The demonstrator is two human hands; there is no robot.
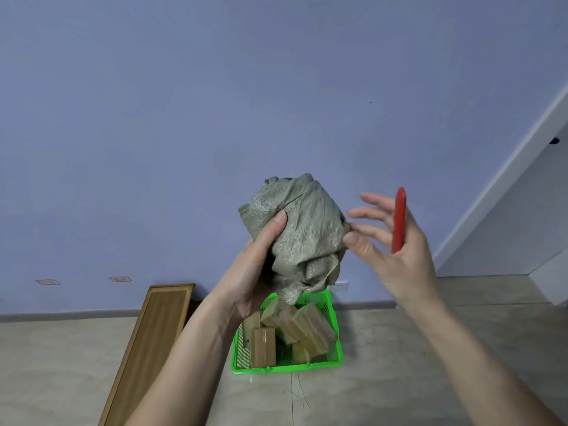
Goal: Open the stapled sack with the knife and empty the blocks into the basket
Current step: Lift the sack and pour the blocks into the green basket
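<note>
A crumpled grey-green woven sack (302, 229) hangs in the air above a bright green plastic basket (338, 352) on the floor. My left hand (256, 272) grips the sack from the left and below, thumb pressed into its fabric. The sack's lower end droops over the basket's far rim. Several pale wooden blocks (302, 325) lie piled inside the basket. My right hand (396, 250) is just right of the sack, fingers spread toward it, with the red-handled knife (399, 219) held upright against the palm by the thumb. The blade is not visible.
A long wooden board (150, 348) lies on the tiled floor to the left of the basket, its far end at the purple wall. A white door frame (504, 186) slants up at the right.
</note>
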